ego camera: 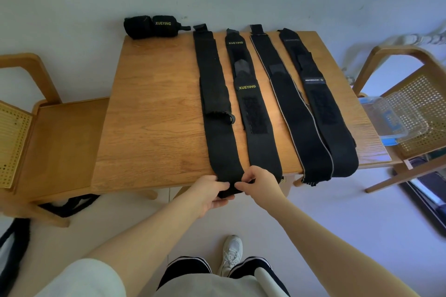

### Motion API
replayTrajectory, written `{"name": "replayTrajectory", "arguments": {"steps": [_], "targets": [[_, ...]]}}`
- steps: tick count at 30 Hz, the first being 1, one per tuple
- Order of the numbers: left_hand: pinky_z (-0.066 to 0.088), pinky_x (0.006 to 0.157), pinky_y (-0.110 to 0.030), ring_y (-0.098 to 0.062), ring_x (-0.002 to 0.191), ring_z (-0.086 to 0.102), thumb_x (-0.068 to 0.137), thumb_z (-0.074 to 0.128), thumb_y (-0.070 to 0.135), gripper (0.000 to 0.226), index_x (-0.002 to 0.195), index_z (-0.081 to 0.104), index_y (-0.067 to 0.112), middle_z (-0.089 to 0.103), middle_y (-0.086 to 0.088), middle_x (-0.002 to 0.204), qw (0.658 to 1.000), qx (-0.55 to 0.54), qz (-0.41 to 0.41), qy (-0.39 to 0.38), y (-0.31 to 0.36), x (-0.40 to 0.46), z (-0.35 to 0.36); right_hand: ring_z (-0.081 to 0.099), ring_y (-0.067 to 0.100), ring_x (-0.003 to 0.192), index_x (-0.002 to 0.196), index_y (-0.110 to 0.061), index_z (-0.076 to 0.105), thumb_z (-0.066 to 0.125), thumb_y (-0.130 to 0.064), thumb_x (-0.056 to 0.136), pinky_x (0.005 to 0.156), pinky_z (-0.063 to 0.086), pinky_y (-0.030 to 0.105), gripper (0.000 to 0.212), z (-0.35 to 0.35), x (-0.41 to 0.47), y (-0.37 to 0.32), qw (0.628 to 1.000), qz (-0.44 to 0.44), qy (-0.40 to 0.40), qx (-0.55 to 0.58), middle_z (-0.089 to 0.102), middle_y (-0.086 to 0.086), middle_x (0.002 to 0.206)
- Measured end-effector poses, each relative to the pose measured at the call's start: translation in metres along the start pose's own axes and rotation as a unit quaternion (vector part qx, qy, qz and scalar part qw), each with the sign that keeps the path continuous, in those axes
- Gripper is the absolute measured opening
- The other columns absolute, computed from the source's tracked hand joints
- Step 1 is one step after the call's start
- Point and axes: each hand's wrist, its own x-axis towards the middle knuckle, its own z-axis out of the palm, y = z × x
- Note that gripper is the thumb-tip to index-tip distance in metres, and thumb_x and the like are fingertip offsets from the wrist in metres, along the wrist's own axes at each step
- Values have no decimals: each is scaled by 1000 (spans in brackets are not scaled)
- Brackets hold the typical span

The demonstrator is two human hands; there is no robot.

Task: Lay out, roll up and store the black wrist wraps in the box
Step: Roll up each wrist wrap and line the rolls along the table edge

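Several black wrist wraps lie stretched side by side on the wooden table (154, 108), running from its far edge to its near edge. My left hand (209, 191) and my right hand (259, 182) both pinch the near end of the leftmost wrap (217, 103), which hangs over the table's front edge. Beside it lies a wrap marked XUEYING (253, 113), then a grey-edged wrap (294, 108) and a fourth wrap (325, 113). Two rolled-up wraps (152, 26) sit at the table's far left corner. A clear plastic box (395, 118) with a blue rim rests on the right chair.
A wooden chair with a cane seat (420, 103) stands right of the table and holds the box. A wooden bench-like chair (62, 142) stands to the left. Black straps (70, 205) lie on the floor under it. My white shoe (231, 253) is below.
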Motion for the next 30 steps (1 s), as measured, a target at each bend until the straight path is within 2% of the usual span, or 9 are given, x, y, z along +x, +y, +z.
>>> {"name": "replayTrajectory", "arguments": {"steps": [5,10,13,16,19,22,24,27,30], "targets": [[55,67,-32,-28,93,66,91,53,-3,24,111,57,9,65,-16,109,999,-34,1,11,1,4,-3,55,12,87,89,-18,61,64,-25,89,74,48,24,7,1,-1,0,996,-57,-27,-68,55,-3,95],[56,74,-30,-24,88,70,90,60,4,14,102,61,9,71,-12,98,997,-54,8,-52,3,0,0,57,8,59,80,-19,56,61,-26,91,61,49,20,15,-6,5,1,1000,20,-20,9,61,-2,68],[57,72,-30,-22,85,71,91,59,5,13,103,59,9,71,-12,98,999,-37,10,-28,4,4,0,56,6,52,86,-12,60,62,-28,91,57,47,18,16,-10,9,1,998,38,-28,48,62,-2,64],[57,65,-28,-21,81,71,92,59,10,17,108,56,7,70,-13,98,1000,-12,-8,17,6,7,4,55,7,63,91,-15,60,59,-28,92,58,43,17,13,-10,12,3,998,-56,-28,-28,57,-6,77],[55,58,-26,-21,77,71,92,58,10,17,108,55,8,69,-15,98,998,-31,-26,44,9,11,7,53,8,91,107,-15,64,54,-30,95,77,45,21,22,-13,11,7,967,-216,-17,-138,52,-6,111],[53,57,-26,-21,76,69,92,57,9,17,109,54,8,70,-15,96,996,-41,-51,67,8,17,8,45,16,120,124,-20,59,55,-41,92,97,41,30,38,-16,15,14,905,-300,-27,-299,35,-4,142],[52,58,-25,-18,72,67,93,56,12,15,107,55,6,70,-13,90,994,-47,-75,66,10,19,10,49,22,119,115,-21,65,71,-41,80,97,42,35,40,-13,19,15,852,-331,-23,-404,45,2,138],[49,59,-23,-15,68,63,94,55,16,13,101,56,4,69,-11,83,992,-56,-95,67,16,24,10,60,19,91,91,-23,72,87,-27,58,81,49,30,37,-9,25,12,838,-328,5,-436,64,-1,99],[49,63,-24,-16,70,63,95,55,22,17,99,56,5,70,-10,85,992,-52,-98,59,21,22,10,47,21,114,122,-21,58,61,-16,89,99,33,31,33,-6,30,11,848,-313,-30,-426,56,-1,117]]}}
